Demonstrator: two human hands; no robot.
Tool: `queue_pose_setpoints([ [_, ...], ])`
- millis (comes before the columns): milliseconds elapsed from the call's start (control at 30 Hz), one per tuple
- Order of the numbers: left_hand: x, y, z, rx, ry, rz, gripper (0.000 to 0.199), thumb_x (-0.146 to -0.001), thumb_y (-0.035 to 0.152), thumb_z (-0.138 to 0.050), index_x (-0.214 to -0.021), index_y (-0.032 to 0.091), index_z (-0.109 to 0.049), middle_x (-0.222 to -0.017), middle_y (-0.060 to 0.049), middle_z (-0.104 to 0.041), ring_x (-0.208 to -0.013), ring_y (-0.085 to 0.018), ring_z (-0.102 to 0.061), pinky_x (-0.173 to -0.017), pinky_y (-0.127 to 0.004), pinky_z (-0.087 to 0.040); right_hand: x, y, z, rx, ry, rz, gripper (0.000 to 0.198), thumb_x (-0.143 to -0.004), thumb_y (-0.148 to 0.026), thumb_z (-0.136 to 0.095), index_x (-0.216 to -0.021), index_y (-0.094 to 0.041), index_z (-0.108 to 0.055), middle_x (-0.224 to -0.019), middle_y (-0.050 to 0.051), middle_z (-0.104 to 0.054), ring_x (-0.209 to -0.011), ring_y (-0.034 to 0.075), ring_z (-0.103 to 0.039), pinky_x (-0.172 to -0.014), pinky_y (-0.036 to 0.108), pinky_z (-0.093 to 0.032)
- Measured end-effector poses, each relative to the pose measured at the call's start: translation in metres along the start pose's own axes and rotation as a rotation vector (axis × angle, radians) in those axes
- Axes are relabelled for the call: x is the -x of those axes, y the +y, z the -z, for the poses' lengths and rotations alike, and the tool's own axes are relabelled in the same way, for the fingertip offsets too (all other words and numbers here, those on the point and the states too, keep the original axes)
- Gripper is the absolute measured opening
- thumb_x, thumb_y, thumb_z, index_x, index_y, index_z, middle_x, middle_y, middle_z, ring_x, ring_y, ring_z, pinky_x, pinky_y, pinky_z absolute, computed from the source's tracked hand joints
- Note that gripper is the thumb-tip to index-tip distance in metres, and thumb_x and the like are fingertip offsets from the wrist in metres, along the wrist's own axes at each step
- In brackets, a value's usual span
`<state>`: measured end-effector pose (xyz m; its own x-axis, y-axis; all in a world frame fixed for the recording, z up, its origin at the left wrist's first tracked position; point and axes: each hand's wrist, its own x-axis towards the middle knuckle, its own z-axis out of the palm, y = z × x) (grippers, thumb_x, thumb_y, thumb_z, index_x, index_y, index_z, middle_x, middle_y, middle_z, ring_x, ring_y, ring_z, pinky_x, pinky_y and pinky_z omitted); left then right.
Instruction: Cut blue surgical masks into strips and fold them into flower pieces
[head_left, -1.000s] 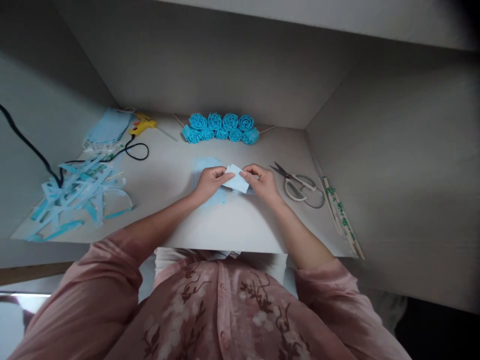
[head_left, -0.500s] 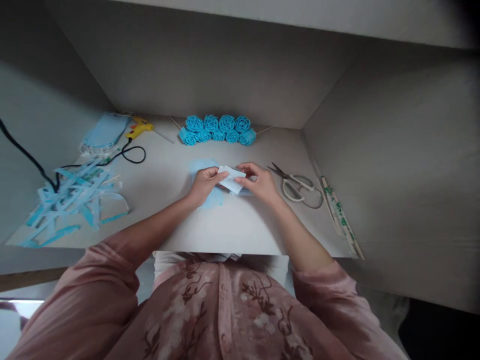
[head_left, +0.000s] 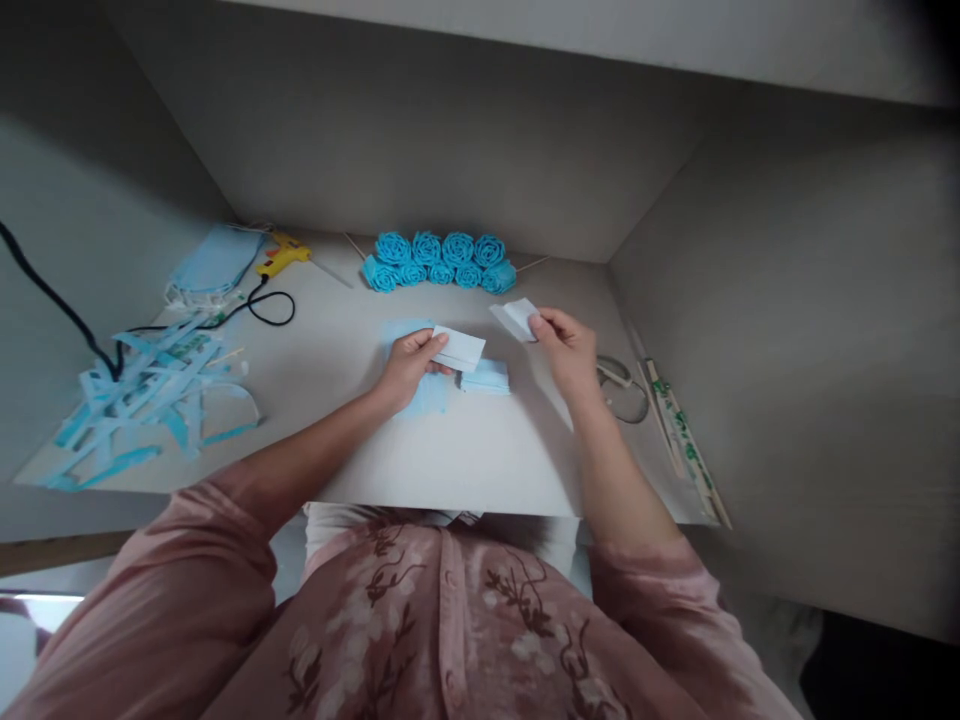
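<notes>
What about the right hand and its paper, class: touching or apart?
Touching: the head view shows the right hand pinching its paper, thumb over the edge.

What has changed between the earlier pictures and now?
The right hand has moved right and forward, away from the left hand, carrying a pale piece. The left hand keeps a second pale piece. A small stack, mostly covered before, now shows between them. The blue flowers and yellow glue gun stayed put.

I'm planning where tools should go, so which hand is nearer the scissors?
Right. The right hand is just left of the scissors, partly hiding them; the left hand is farther left, past the light-blue stack.
</notes>
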<state>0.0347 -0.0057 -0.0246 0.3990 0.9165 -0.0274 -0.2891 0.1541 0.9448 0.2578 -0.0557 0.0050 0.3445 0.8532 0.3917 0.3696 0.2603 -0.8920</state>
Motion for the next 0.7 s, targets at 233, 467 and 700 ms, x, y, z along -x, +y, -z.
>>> queue_pose_setpoints([
  [233, 0.0, -0.004, -0.002, 0.019, -0.058, 0.033, 0.03, -0.071, 0.041, -0.075, -0.078, 0.013, -0.067, -0.07, 0.0, -0.064, -0.066, -0.011, -0.059, -0.063, -0.023, -0.051, 0.019, -0.015, -0.018, 0.021, -0.378, -0.011, 0.024, -0.077, -0.041, -0.073, -0.092, -0.023, -0.076, -0.077, 0.001, -0.069, -0.065, 0.014, -0.056, -0.06, 0.026, -0.042],
  [467, 0.002, -0.003, -0.004, 0.026, -0.185, 0.04, 0.023, -0.076, 0.033, -0.068, -0.086, 0.011, -0.07, -0.084, -0.006, -0.07, -0.074, -0.015, -0.064, -0.067, -0.028, -0.053, 0.023, -0.014, -0.026, 0.237, -0.274, 0.065, 0.018, -0.079, -0.037, -0.069, -0.079, -0.019, -0.07, -0.064, -0.002, -0.061, -0.056, 0.011, -0.047, -0.057, 0.025, -0.036],
  [700, 0.004, -0.004, -0.005, 0.099, -0.18, 0.072, 0.038, -0.076, 0.046, -0.071, -0.087, 0.01, -0.068, -0.085, -0.009, -0.069, -0.078, -0.018, -0.065, -0.067, -0.03, -0.054, 0.021, -0.011, -0.025, 0.265, -0.257, 0.062, 0.02, -0.081, -0.038, -0.066, -0.08, -0.019, -0.069, -0.064, -0.002, -0.06, -0.055, 0.011, -0.046, -0.056, 0.024, -0.034],
])
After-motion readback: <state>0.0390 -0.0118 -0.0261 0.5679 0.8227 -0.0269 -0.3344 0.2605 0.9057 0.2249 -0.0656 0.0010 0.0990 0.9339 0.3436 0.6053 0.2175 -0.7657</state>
